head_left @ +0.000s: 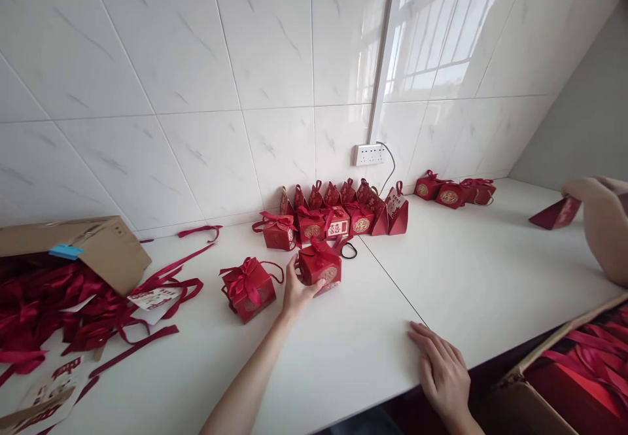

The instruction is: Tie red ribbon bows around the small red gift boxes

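My left hand [300, 289] grips a red gift box [320, 265] with a ribbon bow and a round gold emblem, in front of the grouped boxes. Just left of that hand sits another red gift box [248, 289], tilted toward me, with a bow on top and a cord handle. My right hand [440, 366] rests at the table's front edge, fingers stretched out, with nothing in it. Behind the held box stand several bowed boxes [311, 226] and a row of pointed triangular boxes [396, 211]. A black hair tie [348, 250] lies beside the held box.
At left, a cardboard box [112, 252] spills red ribbons [53, 304] onto the white table [196, 369]. Three boxes [451, 194] stand at the back right. Another person's hand [583, 190] holds a triangular box [554, 216]. An open carton [534, 402] of red boxes stands front right.
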The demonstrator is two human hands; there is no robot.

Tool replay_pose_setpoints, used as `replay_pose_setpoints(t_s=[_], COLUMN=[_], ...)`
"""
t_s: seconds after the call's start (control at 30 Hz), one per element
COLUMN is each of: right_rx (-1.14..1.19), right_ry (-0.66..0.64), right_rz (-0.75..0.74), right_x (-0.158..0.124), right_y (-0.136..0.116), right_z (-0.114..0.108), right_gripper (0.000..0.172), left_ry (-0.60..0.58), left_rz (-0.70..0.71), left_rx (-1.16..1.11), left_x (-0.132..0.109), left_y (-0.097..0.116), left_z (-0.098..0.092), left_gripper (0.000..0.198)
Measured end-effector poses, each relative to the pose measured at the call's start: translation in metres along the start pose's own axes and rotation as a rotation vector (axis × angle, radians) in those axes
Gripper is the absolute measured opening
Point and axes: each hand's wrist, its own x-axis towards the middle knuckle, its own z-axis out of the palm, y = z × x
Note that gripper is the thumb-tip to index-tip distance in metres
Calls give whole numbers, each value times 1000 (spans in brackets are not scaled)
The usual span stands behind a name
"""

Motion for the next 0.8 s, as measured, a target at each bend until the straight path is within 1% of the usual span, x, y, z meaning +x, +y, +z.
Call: replay_pose_setpoints(t_s=[0.13,0.17,0.27,0.3,0.33,0.43,0.5,0.53,0.6,0.7,0.73,0.8], right_rx=[0,-1,-2,-5,-9,-17,40,85,168,236,252,273], right_ry=[-1,-7,-30,-43,-64,-173,-265,-300,-353,-385,-389,-378], right_rz=[7,10,17,25,42,156,218,227,190,125,117,122], right_x=[5,6,5,5,6,18,38,51,82,130,142,161], right_y=[-4,-5,-6,-6,-6,-5,-4,-4,-3,-4,-6,-11], right_z=[-3,-4,-6,-8,-10,-13,-9,-3,16,61,77,104], right_gripper=[31,31,31,31,30,22,20,22,25,33,37,36], left_ry=[-215,-295,-602,-695,-763,-865,-910,-930,-972,-1034,-1053,-1084], left_rz=[101,105,21,-20,-57,-150,-212,-235,-272,-317,-338,-373], left_rx=[-145,-198,-303,-313,-325,-384,-438,-459,-499,-542,-554,-577], left_x=[-19,-22,-29,-30,-31,-30,-26,-24,-19,-13,-12,-11], left_y=[24,29,34,33,31,26,24,24,25,27,27,26], left_z=[-5,-7,-12,-14,-15,-18,-20,-21,-26,-35,-38,-42], left_gripper=[92,92,88,87,87,91,93,93,95,93,92,92])
